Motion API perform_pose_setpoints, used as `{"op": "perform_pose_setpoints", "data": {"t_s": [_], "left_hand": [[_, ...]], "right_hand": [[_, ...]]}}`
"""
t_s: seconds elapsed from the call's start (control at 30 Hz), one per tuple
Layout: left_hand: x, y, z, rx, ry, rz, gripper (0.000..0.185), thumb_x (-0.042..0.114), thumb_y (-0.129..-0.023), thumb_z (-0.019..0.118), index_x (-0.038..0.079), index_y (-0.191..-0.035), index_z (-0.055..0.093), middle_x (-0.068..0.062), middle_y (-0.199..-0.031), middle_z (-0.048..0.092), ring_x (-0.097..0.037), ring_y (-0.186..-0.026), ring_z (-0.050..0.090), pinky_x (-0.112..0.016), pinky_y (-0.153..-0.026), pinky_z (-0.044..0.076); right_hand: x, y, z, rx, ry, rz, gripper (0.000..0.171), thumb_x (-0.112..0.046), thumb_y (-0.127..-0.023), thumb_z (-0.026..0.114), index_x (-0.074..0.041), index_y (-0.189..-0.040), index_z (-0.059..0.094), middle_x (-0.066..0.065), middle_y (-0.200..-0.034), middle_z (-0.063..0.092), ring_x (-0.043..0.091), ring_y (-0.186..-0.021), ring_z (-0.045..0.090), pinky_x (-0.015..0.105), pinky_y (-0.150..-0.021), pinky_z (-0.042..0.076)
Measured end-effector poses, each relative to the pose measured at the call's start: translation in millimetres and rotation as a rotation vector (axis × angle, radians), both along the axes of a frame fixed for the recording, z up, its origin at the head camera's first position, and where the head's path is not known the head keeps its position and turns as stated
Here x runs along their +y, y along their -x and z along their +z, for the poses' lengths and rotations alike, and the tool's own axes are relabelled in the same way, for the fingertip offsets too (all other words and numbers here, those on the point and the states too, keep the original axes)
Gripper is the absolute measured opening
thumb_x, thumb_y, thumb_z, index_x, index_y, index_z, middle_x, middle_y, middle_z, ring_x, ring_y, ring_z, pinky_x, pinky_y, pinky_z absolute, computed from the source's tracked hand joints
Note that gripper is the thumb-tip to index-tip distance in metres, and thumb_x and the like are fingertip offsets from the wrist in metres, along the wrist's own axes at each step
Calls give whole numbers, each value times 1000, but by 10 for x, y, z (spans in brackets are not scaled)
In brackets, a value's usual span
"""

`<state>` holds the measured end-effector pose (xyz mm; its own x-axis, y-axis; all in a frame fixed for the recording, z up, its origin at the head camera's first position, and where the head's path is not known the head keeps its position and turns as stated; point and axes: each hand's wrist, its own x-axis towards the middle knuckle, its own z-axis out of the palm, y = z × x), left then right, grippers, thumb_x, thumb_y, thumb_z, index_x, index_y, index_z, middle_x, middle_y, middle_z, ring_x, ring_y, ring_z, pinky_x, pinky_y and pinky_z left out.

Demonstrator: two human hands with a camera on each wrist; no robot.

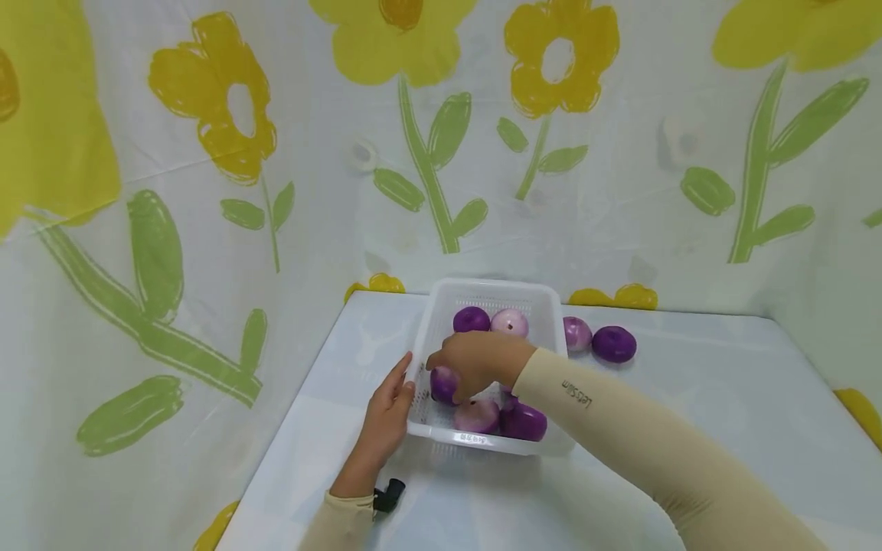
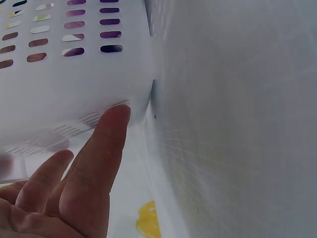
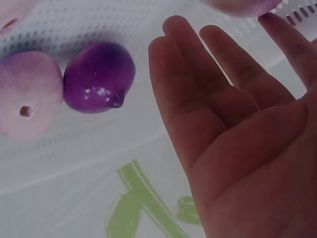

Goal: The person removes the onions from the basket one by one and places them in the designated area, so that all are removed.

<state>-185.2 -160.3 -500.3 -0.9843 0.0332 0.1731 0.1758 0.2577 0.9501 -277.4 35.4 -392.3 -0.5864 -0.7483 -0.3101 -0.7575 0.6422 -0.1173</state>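
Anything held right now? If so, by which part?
No clear hold. Right hand: fingers spread, thumb at the edge of an onion. Left hand: straight fingers against the side of the basket.

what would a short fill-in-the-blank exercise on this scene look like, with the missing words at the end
The basket holding several onions is ____ in colour.
On the table beside the basket, exactly ____ onions can be seen.
The ____ grip reaches down into the basket.
The flower stems printed on the backdrop are ____.

Missing words: white; two; right; green
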Motion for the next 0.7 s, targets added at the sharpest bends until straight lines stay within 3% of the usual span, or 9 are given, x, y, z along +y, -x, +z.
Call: {"op": "perform_pose_setpoints", "data": {"t_s": [0.27, 0.7], "left_hand": [[13, -12, 21, 11, 9, -3, 52, 21, -113, 50, 19, -165, 40, -8, -168, 37, -33, -147, 43, -60, -114, 39], [22, -30, 42, 56, 35, 1, 52, 18, -113, 50, 12, -164, 41, -14, -165, 41, -37, -146, 44, -61, -111, 43]], "right_hand": [[-56, 13, -104, -20, 5, -40, 64, -27, -81, 92, -32, -140, 68, -9, -117, 72, 10, -99, 64, 42, -97, 57], [-100, -64, -122, -30, 12, -100, 62, -19, -83, 90, -28, -140, 67, -5, -107, 73, 11, -86, 64, 34, -83, 60]]}}
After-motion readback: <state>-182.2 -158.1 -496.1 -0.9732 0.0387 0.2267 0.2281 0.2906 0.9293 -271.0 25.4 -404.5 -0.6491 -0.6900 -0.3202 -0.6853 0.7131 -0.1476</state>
